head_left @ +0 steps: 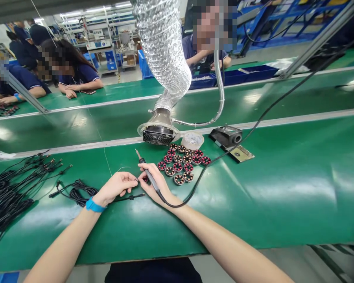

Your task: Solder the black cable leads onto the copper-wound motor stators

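Note:
My left hand [116, 188] pinches the end of a thin black cable [129, 197], which runs back across the green bench mat [283, 204]. My right hand [153, 184] grips a black-handled soldering iron [149, 175] with its tip pointing away from me, and its fingertips meet a small dark part with red on it [144, 179] close to the cable end. A blue wrist strap [94, 205] circles my left wrist. Just beyond my right hand lie several round red-and-black ring parts [181, 162].
Bundled black cables [14, 192] and a small coil [79, 192] lie left of my hands. Ahead stand a fume extractor hood [158, 133] on a foil duct, a small tub [192, 139] and an iron stand [226, 136]. Co-workers [76, 74] sit across the benches.

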Demonstrator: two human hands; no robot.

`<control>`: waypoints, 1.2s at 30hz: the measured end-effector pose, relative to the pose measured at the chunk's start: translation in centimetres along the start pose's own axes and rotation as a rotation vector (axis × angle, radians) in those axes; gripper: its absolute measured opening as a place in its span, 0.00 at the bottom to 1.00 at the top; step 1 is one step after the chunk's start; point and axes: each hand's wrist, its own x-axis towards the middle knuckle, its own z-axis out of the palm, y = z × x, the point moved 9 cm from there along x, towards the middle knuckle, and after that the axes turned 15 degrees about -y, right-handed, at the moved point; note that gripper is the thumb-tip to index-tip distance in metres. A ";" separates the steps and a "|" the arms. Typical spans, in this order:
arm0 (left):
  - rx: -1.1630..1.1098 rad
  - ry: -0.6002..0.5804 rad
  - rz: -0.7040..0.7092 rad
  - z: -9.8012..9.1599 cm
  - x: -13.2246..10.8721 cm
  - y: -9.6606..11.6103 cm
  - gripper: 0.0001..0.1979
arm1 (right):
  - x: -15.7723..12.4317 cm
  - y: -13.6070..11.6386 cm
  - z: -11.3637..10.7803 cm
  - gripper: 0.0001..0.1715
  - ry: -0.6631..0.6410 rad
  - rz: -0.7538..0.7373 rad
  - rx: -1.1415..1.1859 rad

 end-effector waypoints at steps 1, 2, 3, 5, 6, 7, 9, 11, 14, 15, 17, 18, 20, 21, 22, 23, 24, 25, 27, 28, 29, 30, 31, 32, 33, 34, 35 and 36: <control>-0.008 -0.016 -0.018 0.2 0.0 -0.1 0.19 | 0.1 -0.1 0.0 0.28 -0.008 0.006 0.012; -0.007 -0.028 -0.038 0.4 -0.1 -0.2 0.19 | 0.2 -0.1 0.0 0.28 -0.016 0.012 0.022; 0.002 -0.036 -0.056 0.5 -0.1 -0.2 0.19 | 0.2 -0.1 0.0 0.28 -0.025 0.017 0.032; 0.023 -0.042 -0.084 0.5 -0.2 -0.3 0.19 | 0.3 0.0 0.1 0.28 -0.040 0.024 0.041; 0.028 -0.042 -0.089 0.5 -0.2 -0.3 0.19 | 0.3 0.0 0.1 0.28 -0.044 0.023 0.041; 0.026 -0.042 -0.088 0.5 -0.2 -0.3 0.19 | 0.3 0.0 0.2 0.28 -0.049 0.021 0.037; 0.007 -0.043 -0.078 0.4 -0.2 -0.4 0.18 | 0.2 0.1 0.3 0.30 -0.060 0.015 0.025; -0.011 -0.045 -0.064 0.3 0.0 -0.5 0.17 | 0.2 0.0 0.4 0.31 -0.075 0.009 0.021; -0.020 -0.049 -0.049 0.3 0.0 -0.5 0.16 | 0.2 -0.1 0.5 0.31 -0.103 0.007 0.041; -0.018 -0.049 -0.048 0.3 0.0 -0.4 0.15 | 0.2 -0.1 0.5 0.29 -0.108 0.009 0.047; -0.008 -0.049 -0.054 0.4 -0.1 -0.3 0.16 | 0.2 -0.1 0.6 0.28 -0.116 0.019 0.058; 0.002 -0.052 -0.060 0.4 -0.2 -0.2 0.16 | 0.2 -0.1 0.6 0.27 -0.119 0.026 0.060; 0.029 -0.064 -0.080 0.7 -0.3 -0.2 0.16 | 0.3 0.0 0.7 0.27 -0.121 0.036 0.060; 0.040 -0.070 -0.087 0.8 -0.3 -0.2 0.16 | 0.3 0.0 0.7 0.27 -0.121 0.038 0.058; 0.047 -0.074 -0.090 0.8 -0.3 -0.2 0.16 | 0.3 0.0 0.7 0.27 -0.116 0.038 0.055; 0.048 -0.075 -0.090 0.9 -0.3 -0.2 0.15 | 0.2 0.0 0.7 0.27 -0.110 0.036 0.051; 0.043 -0.073 -0.084 0.9 -0.3 -0.2 0.15 | 0.2 0.1 0.7 0.27 -0.107 0.031 0.050; 0.034 -0.068 -0.075 0.8 -0.3 -0.2 0.14 | 0.2 0.1 0.7 0.27 -0.105 0.026 0.049; 0.018 -0.051 -0.056 0.7 -0.2 -0.2 0.13 | 0.1 0.1 0.7 0.29 -0.101 0.021 0.048; 0.013 -0.039 -0.049 0.7 -0.2 -0.2 0.13 | 0.1 0.2 0.7 0.29 -0.099 0.022 0.047; 0.010 -0.025 -0.042 0.6 -0.1 -0.2 0.12 | 0.1 0.2 0.7 0.29 -0.097 0.025 0.045; 0.007 -0.011 -0.038 0.5 -0.1 -0.2 0.11 | 0.1 0.2 0.7 0.29 -0.094 0.029 0.042; 0.005 0.002 -0.038 0.4 -0.1 -0.2 0.10 | 0.1 0.3 0.7 0.28 -0.091 0.032 0.037; 0.004 0.011 -0.042 0.4 -0.1 -0.3 0.09 | 0.1 0.3 0.7 0.28 -0.089 0.035 0.033; 0.004 0.017 -0.048 0.3 -0.1 -0.4 0.08 | 0.1 0.3 0.7 0.28 -0.089 0.036 0.029; 0.003 0.020 -0.051 0.3 -0.1 -0.5 0.07 | 0.2 0.2 0.7 0.28 -0.088 0.036 0.024; 0.002 0.018 -0.053 0.3 -0.1 -0.6 0.07 | 0.2 0.2 0.7 0.27 -0.090 0.035 0.020; 0.000 0.013 -0.052 0.3 0.0 -0.6 0.06 | 0.2 0.2 0.7 0.27 -0.092 0.033 0.016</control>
